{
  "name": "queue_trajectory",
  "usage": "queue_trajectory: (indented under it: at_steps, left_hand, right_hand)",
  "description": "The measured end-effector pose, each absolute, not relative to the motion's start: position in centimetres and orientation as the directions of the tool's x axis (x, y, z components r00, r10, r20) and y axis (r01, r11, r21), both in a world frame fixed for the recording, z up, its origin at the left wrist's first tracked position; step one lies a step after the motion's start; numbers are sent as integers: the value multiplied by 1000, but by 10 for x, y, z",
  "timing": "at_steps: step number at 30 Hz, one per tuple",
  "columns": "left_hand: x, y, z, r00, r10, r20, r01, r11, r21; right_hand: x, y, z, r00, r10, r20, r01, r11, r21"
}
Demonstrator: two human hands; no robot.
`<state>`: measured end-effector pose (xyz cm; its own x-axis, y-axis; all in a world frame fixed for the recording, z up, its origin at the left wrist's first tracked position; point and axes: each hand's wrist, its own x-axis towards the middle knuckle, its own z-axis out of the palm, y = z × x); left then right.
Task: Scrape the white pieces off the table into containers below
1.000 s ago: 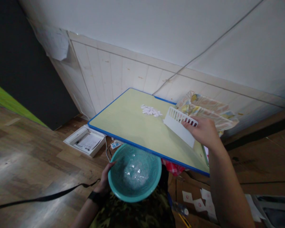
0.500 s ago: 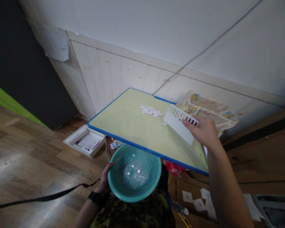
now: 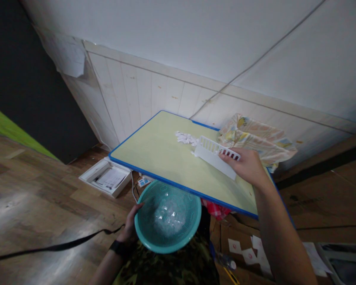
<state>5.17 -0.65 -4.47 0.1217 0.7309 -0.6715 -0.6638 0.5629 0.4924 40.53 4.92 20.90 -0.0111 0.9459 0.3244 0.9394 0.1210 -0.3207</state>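
Observation:
My left hand [image 3: 132, 221] grips the left rim of a teal plastic basin with perforated sides [image 3: 168, 247], held at the table's front edge. Clear, shiny plastic-looking pieces [image 3: 169, 213] lie in its bottom. My right hand [image 3: 245, 165] is closed on the right end of a white slotted plastic piece like a small basket or divider [image 3: 215, 160], tilted over the table. Its left end is beside a small pile of white paper-like scraps [image 3: 184, 137]. Both lie on the pale yellow tabletop with a blue edge [image 3: 154, 146].
A cloth with a yellow and pink pattern [image 3: 255, 138] covers something at the table's back right. On the floor to the left lies an open white box [image 3: 106, 176]. Paper cards [image 3: 249, 256] and a yellow-handled tool [image 3: 231, 276] are low on the right. A cable [image 3: 255, 65] crosses the wall.
My right hand has moved left with the white slotted piece, bringing its left end to the scraps. My left hand and the basin have stayed in place.

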Motion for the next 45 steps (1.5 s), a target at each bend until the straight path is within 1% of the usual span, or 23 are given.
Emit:
queue_trajectory:
  at_steps: [3,6,9,13,17,22,24,27,33,39,45]
  left_hand:
    - [52,-6,-44,134,736,-663,-652,570,500]
    - [53,-5,-41,137,721,-679,-651,583,487]
    - [54,-5,-39,128,720,-682,-655,578,487]
    - [53,-6,-40,121,729,-674,-658,567,495]
    - [53,-6,-42,105,733,-672,-670,552,497]
    - [51,-6,-45,145,729,-669,-679,565,468]
    - [51,-6,-47,161,736,-657,-669,571,475]
    - [51,-6,-48,134,756,-641,-663,549,509]
    - [53,-5,-40,113,707,-698,-678,569,466]
    - [54,-5,-41,103,713,-693,-668,566,483]
    - [53,-5,-44,106,717,-689,-677,560,478]
  right_hand:
    - [408,49,208,35,921,388,922,120,-369]
    - [410,45,210,60,907,417,943,86,-322]
    - [408,44,212,34,920,390,951,90,-296]
    - [405,50,208,-26,944,330,931,143,-335]
    - [408,53,204,-9,929,371,910,161,-381]
    - [410,47,206,43,912,409,915,129,-383]
    - [409,45,208,43,911,409,913,130,-387]
    - [404,42,210,37,912,408,909,140,-393]
    - [398,40,210,24,933,360,885,148,-442]
    - [401,38,211,17,935,355,902,139,-408]
    - [407,35,216,16,938,347,930,113,-349]
